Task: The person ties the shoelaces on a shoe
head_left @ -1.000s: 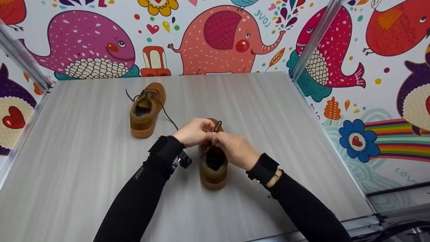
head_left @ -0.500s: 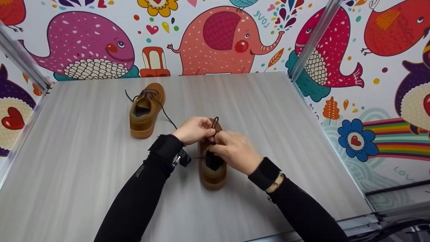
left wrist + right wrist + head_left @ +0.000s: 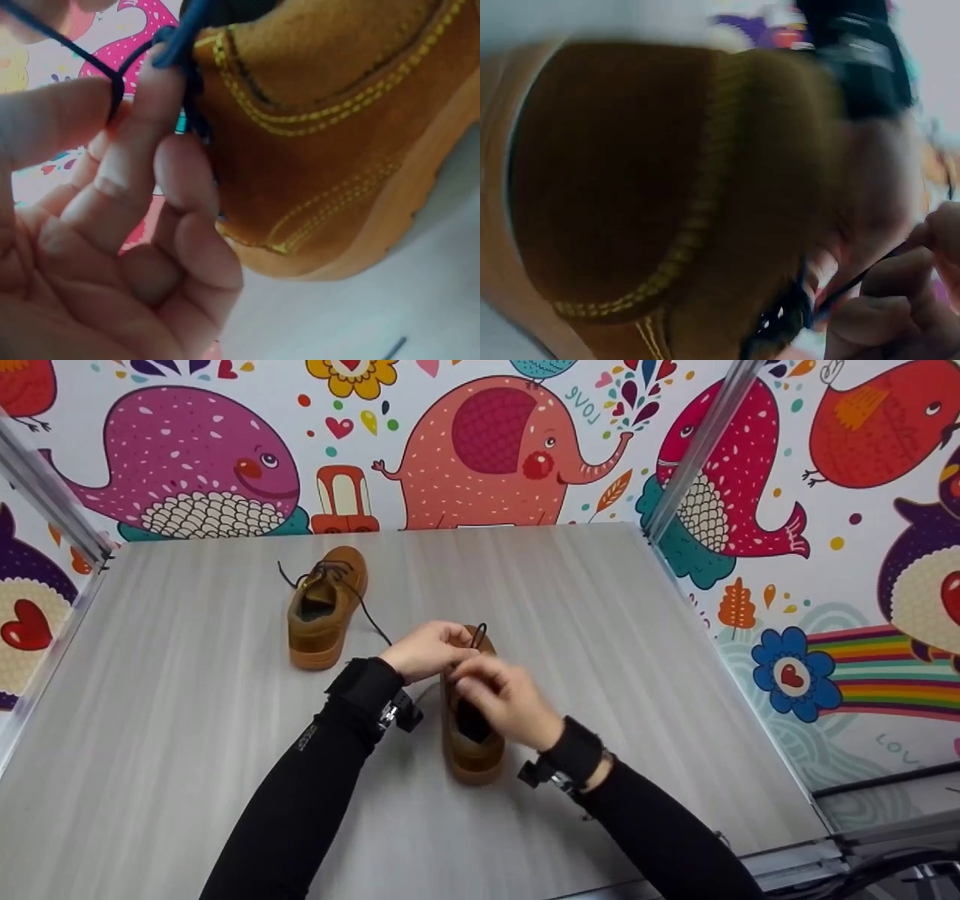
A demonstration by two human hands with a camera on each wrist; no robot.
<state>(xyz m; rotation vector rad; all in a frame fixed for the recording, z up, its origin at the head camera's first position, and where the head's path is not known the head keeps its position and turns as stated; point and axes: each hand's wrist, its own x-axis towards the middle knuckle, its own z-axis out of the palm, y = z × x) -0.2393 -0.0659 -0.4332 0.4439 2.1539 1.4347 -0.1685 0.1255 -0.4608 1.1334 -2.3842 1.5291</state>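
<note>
Right hand [image 3: 517, 701] scooted left, pinching a lace strand [image 3: 846, 287] just beside the left hand [image 3: 429, 651], which clamped the loop [image 3: 480, 634], probably so it wouldn't flop.

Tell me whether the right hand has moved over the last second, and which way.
Yes. Judged against the far shoe in the head view, the right hand has shifted a little left, further across the near shoe.

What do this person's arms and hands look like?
Both sleeves are long and black, the left with small pale lettering. Each wrist wears a wide black band bearing a small dark device. The left hand and right hand are gloveless.
</note>
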